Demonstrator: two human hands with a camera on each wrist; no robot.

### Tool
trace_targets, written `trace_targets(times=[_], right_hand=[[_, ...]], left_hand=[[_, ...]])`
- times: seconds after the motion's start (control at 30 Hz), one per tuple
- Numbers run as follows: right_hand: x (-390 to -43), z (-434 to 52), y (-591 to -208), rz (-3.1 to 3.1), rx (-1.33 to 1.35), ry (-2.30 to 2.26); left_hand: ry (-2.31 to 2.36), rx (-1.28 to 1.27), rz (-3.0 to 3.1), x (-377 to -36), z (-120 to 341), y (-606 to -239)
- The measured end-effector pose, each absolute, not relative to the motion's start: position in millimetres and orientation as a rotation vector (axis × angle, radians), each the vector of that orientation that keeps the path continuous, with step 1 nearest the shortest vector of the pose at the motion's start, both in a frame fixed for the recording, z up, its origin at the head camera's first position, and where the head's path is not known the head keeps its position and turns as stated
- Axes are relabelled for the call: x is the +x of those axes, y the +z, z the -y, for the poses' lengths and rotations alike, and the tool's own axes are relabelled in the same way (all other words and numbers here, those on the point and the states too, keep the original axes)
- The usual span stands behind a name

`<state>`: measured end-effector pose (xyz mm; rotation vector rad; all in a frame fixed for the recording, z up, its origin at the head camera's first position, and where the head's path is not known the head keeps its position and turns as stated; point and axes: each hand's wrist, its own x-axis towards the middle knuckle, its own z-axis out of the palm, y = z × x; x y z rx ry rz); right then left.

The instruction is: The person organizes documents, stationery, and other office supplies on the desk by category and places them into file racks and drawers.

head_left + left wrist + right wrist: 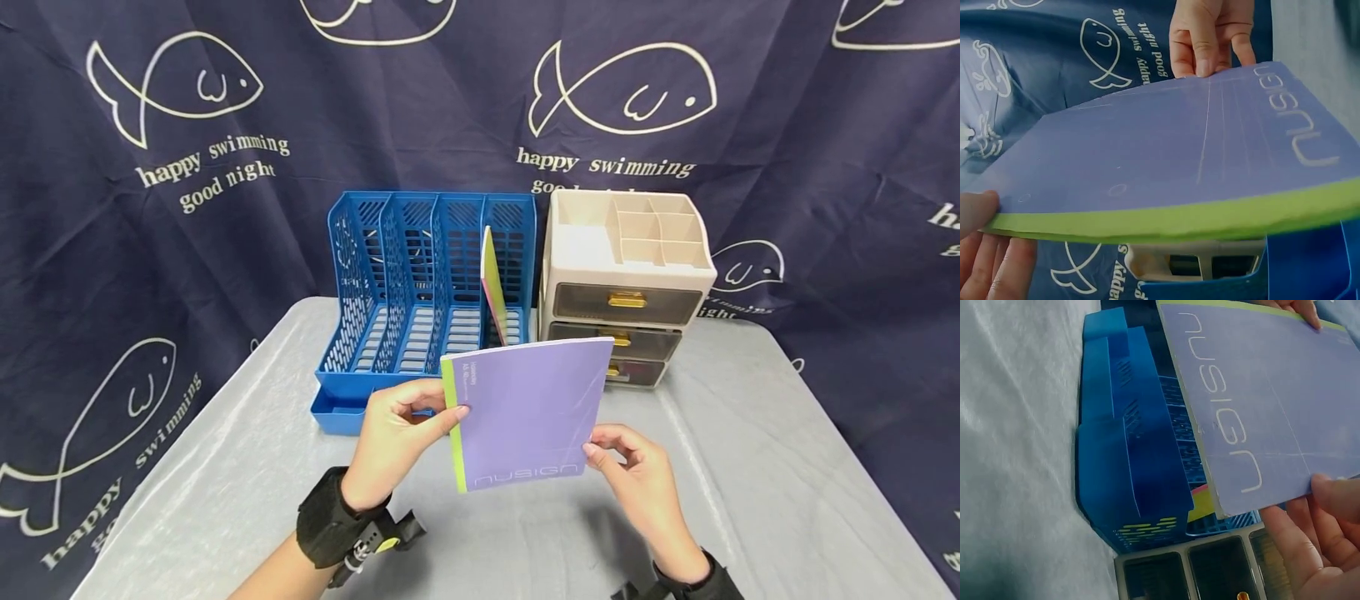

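I hold a purple notebook (528,410) with a lime-green spine above the table, in front of the blue file rack (420,283). My left hand (401,429) pinches its green spine edge, thumb on the cover. My right hand (637,475) pinches the lower right corner. The notebook (1179,162) fills the left wrist view, with the fingers (1210,37) of my right hand at its far edge. In the right wrist view the notebook (1260,406) hangs over the rack (1129,462), my right thumb (1335,494) on its corner.
A yellow and pink notebook (492,287) stands in the rack's rightmost slot. A beige drawer organiser (626,283) with gold handles sits right of the rack. A grey cloth covers the table (750,467). A dark fish-print curtain (187,125) hangs behind.
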<state>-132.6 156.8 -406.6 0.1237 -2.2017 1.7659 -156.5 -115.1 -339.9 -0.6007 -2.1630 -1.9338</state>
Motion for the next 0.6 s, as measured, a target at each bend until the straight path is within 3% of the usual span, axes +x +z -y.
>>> trace_targets(times=[0.6], right_hand=[[-132.0,-165.9,-409.0,2.139,0.091,1.79]], left_hand=[[-1.667,-0.636,2.214,-170.7,107.0,-334.1]])
